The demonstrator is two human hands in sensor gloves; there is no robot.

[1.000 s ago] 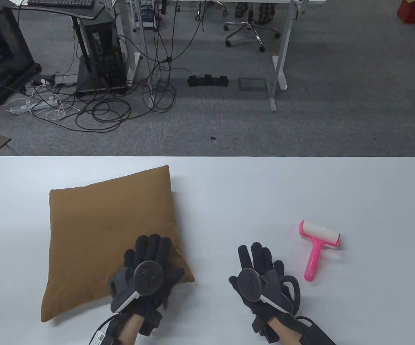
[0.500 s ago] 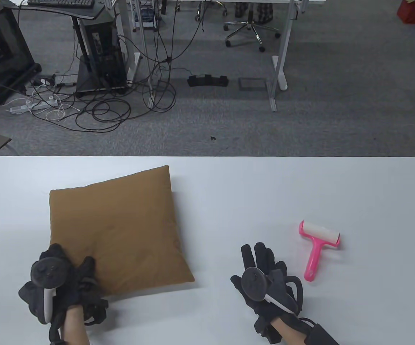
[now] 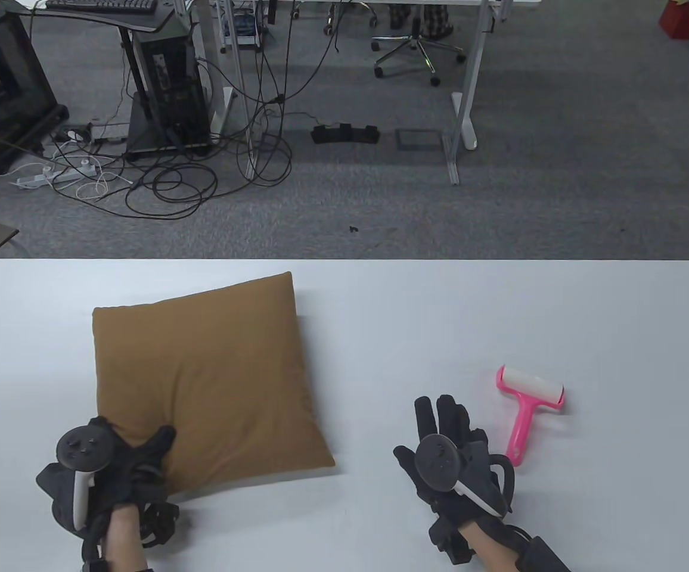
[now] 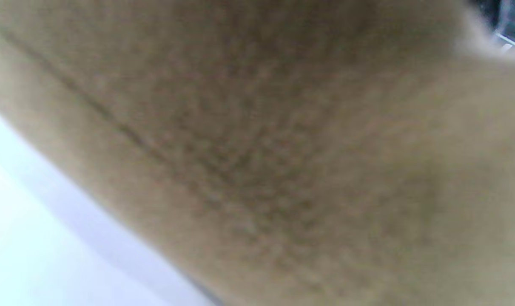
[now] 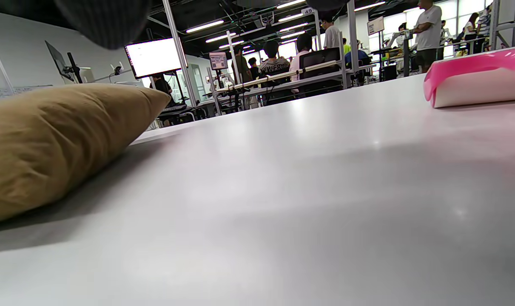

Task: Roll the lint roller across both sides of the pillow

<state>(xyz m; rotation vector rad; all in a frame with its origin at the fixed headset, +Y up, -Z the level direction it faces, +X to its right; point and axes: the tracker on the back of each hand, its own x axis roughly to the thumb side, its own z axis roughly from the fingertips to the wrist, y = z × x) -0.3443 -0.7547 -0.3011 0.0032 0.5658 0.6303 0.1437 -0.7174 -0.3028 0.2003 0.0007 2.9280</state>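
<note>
Table view: left hand (image 3: 106, 471) grips the near-left corner of the brown pillow (image 3: 207, 387), which lies on the left part of the white table (image 3: 440, 310); right hand (image 3: 449, 459) lies flat on the table, fingers stretched out, holding nothing, just beside the pink lint roller (image 3: 526, 405), handle pointing toward the person

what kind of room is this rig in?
Probably an open-plan office or lab. Past the white table there is grey carpet, a PC tower with tangled cables and an office chair; the right wrist view shows desk rows, people and a wall screen.
</note>
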